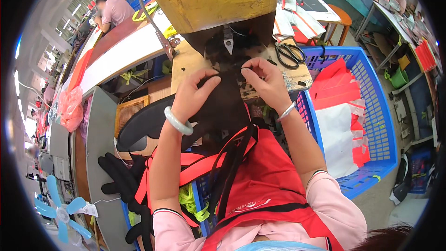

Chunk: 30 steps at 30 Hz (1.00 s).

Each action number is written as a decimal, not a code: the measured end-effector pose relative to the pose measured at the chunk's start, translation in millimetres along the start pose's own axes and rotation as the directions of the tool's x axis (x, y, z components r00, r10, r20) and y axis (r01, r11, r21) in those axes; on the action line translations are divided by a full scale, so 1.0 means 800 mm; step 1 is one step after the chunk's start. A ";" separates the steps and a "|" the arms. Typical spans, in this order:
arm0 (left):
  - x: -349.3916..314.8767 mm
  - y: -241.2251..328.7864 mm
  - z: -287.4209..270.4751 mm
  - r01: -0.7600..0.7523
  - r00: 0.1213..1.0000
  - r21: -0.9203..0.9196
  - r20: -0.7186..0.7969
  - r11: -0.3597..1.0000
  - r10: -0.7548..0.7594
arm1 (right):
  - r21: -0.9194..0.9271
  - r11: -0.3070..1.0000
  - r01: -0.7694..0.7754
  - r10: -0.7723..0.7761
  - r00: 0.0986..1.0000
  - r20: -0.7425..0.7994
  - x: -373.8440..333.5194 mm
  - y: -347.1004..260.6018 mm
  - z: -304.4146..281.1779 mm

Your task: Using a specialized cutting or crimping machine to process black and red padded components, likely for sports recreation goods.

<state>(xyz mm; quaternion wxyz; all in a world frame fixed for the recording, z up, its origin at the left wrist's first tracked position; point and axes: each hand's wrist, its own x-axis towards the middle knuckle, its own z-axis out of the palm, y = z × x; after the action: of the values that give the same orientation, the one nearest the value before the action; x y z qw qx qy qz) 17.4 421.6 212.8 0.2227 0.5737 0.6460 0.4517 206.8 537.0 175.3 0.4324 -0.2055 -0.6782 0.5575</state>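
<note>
A piece of black fabric [225, 95] is stretched between my hands at the front of a machine with a worn yellow housing [218, 4]. My left hand [197, 90] pinches its left edge, thumb against curled fingers. At the opposite edge my right hand [268, 82] pinches it between thumb and fingertips. Just beyond the fabric, a pointed metal part [228, 45] hangs under the housing. Black-handled scissors [290, 56] lie on the wooden worktop [183, 60], right of my right hand. The fabric's lower part drops toward my lap, near black and red straps [195, 159].
A blue plastic basket [390, 135] with red and white pieces stands at my right. Black padded pieces [146, 123] lie at the left, beside a grey panel [103, 135]. A light-blue fan [62, 214] is at lower left. Another person [116, 9] sits farther off.
</note>
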 end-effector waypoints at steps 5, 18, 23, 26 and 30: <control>0.037 -0.039 0.002 0.049 0.998 -0.035 0.047 0.998 -0.048 | 0.061 0.994 -0.090 0.092 0.995 -0.026 0.027 0.026 0.001; 0.053 -0.057 0.003 0.183 0.983 -0.305 0.079 0.934 -0.167 | 0.170 0.969 -0.182 0.184 0.983 0.003 0.054 0.037 0.005; 0.051 -0.051 0.008 0.173 0.985 -0.367 0.040 0.914 -0.170 | 0.275 0.943 -0.186 0.190 0.982 0.012 0.059 0.040 0.005; 0.052 -0.056 0.010 0.160 0.986 -0.399 0.030 0.903 -0.162 | 0.321 0.928 -0.187 0.195 0.981 0.006 0.060 0.042 0.007; 0.053 -0.057 0.012 0.156 0.985 -0.391 -0.011 0.907 -0.174 | 0.367 0.913 -0.179 0.199 0.980 -0.017 0.062 0.037 0.012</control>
<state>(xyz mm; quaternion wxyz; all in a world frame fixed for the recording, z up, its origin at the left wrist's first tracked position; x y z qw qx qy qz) -9.5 467.7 179.6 0.3546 0.4509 0.5945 0.5635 166.2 578.3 165.0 0.4253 -0.2015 -0.5283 0.7067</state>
